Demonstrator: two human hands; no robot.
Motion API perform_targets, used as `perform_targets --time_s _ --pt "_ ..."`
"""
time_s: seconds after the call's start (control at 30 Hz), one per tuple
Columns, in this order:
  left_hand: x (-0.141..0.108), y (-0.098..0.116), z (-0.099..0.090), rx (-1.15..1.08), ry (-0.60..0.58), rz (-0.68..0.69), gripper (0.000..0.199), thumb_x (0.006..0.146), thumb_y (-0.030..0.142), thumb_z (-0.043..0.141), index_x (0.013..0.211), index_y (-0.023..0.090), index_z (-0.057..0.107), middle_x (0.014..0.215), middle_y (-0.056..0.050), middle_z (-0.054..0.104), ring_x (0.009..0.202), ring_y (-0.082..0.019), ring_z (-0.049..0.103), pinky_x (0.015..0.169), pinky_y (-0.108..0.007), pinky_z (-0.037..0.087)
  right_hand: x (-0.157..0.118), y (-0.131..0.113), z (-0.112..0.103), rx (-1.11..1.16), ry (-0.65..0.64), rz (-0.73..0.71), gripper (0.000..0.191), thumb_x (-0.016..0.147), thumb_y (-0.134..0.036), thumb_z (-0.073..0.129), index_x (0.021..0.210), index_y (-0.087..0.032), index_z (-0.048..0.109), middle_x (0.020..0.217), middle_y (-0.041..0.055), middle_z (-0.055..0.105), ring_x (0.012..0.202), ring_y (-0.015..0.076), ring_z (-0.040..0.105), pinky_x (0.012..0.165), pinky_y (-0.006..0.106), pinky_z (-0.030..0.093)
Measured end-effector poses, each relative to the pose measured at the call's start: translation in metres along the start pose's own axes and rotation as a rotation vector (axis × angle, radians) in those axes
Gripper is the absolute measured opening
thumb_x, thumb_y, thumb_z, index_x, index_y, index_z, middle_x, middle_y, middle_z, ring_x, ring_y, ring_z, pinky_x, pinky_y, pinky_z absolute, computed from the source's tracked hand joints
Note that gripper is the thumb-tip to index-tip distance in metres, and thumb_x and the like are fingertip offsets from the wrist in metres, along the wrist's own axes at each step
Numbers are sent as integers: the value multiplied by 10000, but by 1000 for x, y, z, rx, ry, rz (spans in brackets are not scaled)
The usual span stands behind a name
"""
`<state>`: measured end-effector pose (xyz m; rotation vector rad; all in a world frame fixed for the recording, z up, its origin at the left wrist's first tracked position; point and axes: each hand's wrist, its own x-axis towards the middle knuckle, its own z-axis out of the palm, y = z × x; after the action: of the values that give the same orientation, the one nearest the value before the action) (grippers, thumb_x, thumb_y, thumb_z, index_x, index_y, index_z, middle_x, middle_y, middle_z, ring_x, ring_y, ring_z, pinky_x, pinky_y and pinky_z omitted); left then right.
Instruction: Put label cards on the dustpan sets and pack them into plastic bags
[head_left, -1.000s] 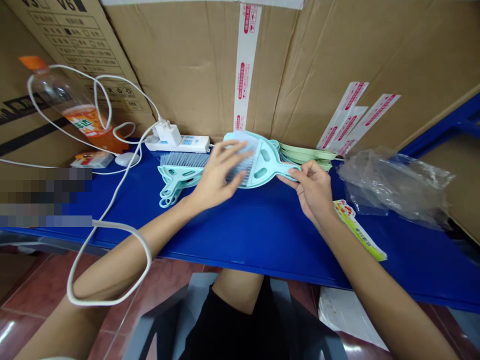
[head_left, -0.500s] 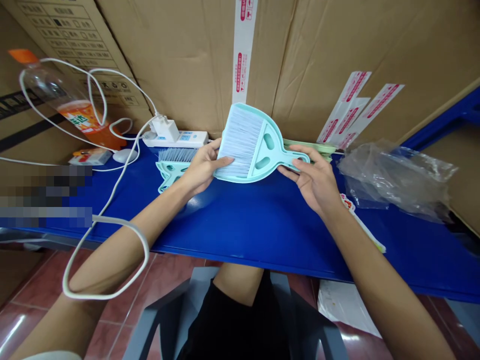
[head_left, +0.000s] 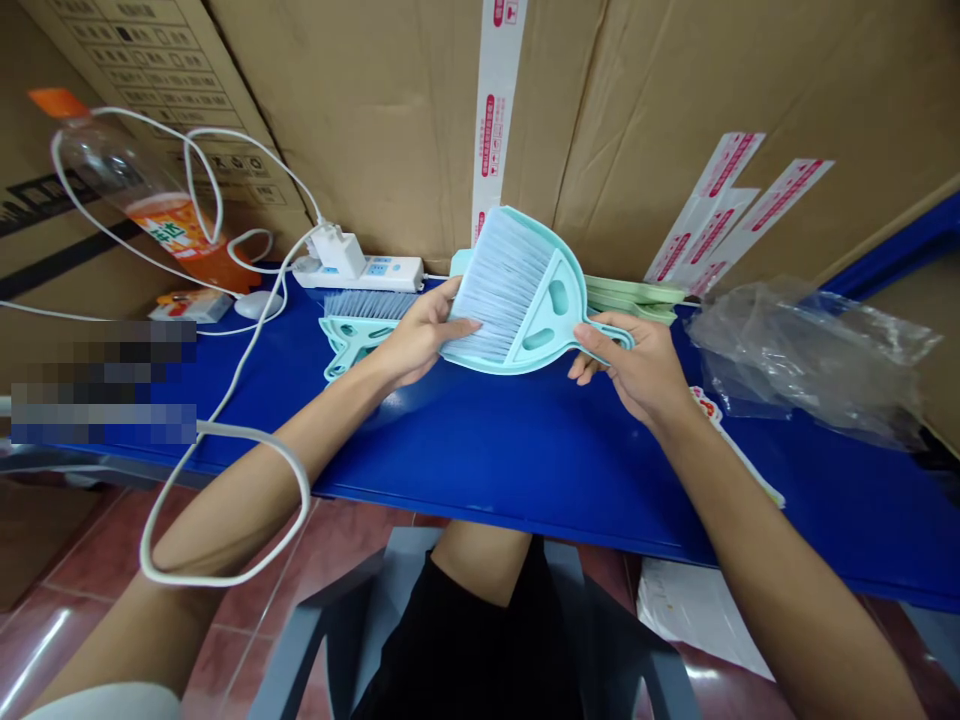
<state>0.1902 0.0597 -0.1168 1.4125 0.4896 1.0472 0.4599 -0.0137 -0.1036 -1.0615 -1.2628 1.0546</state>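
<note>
The left hand (head_left: 420, 335) pinches the wide end of the brush (head_left: 499, 285) and dustpan (head_left: 551, 235), thumb on the bristles, while the right hand (head_left: 641, 365) grasps their handle end, holding the nested pair tilted over the table (head_left: 517, 450). More brushes (head_left: 360, 332) lie beside the left grip; green pieces (head_left: 634, 296) sit behind the right.

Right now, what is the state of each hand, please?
Left hand: holding brush and dustpan at bristle end.
Right hand: closed on the handle end.
</note>
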Motion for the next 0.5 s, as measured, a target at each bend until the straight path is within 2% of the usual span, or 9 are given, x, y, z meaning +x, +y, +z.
perform_targets --time_s 0.2,0.3,0.5 --pt "0 2 -1 18 -15 -8 562 783 186 876 1331 174 747 1293 -120 817 1423 -412 682 1161 -552 615 1 1 -2 -7 9 25 548 599 -608 1094 759 -185 784 578 40 718 484 168 687 472 266 583" --pt "-1 4 0 36 20 -10 542 774 185 836 1309 176 752 1293 -116 813 1427 -421 675 1150 -555 617 1 4 -2 -35 27 3 530 638 -622 1074 773 -198 785 573 39 714 477 175 677 471 290 586" --pt "-4 8 7 51 112 -17 436 851 345 876 1249 202 771 1267 -91 831 1362 -398 723 1110 -511 646 0 10 4 -89 45 -19 489 706 -626 1039 758 -216 778 546 30 689 438 187 642 423 327 568"
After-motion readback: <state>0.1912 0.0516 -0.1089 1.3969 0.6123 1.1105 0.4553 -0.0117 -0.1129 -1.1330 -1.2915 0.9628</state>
